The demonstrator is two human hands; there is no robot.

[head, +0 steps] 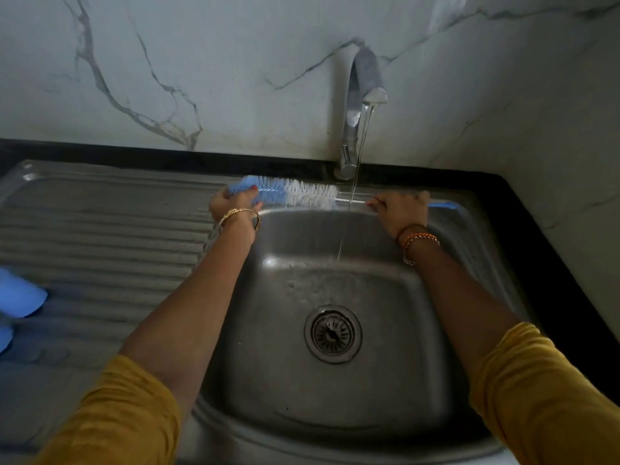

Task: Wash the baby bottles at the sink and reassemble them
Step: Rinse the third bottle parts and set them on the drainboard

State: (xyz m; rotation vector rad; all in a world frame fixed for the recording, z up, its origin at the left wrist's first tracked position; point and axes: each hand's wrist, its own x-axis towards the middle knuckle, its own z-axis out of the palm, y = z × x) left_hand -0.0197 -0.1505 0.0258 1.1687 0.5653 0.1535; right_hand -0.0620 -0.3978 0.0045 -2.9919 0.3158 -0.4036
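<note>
Steel sink (396, 441) under a marble wall, tap (360, 95) running. Bottle brush (302, 195) held level across the far rim — left hand (235, 204) grasping the blue bristle end, right hand (401, 209) clenched round the handle. Blue bottle parts (20, 297) lie on the drainboard (110, 229), well apart.

Tap (364, 95) stands behind the sink (335, 427) — drainboard (100, 236) to its left, brush (302, 194) across the far rim.

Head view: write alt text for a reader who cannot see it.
Two hands hold a blue-and-white bottle brush level over a steel sink: the left hand grips the bristle end, the right hand the handle. A thin stream from the tap runs past the brush's stem; blue items lie on the draining board.
</note>
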